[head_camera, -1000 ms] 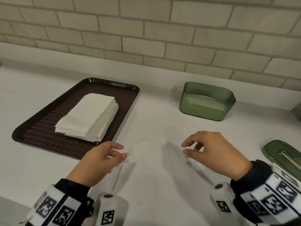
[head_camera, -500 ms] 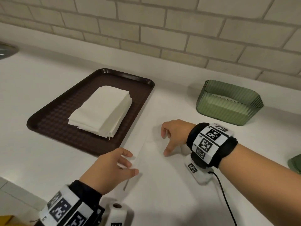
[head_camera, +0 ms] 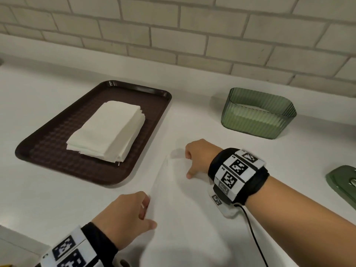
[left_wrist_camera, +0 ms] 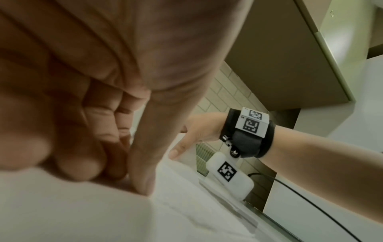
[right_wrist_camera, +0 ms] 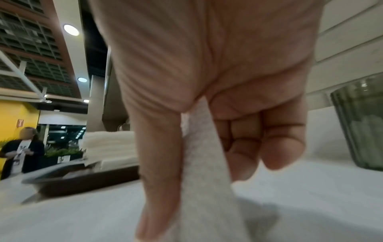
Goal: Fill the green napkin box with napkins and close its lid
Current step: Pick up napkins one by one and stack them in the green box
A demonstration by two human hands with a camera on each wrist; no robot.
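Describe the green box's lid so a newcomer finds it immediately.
Start at the brown tray on the white counter, then cross right beyond the ribbed green box. The lid lies at the frame's right edge: flat, opaque green, with a slot.

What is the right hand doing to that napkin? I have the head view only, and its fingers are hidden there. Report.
Observer: The right hand pinches the napkin between its thumb and curled fingers, as the right wrist view shows.
Operator: Now the left hand.
Observer: In the left wrist view, the left hand has its thumb tip and curled fingers meeting on the napkin, pinching it.
Operator: Check beyond the tray.
Observer: The right wrist view shows a person standing far behind the brown tray.
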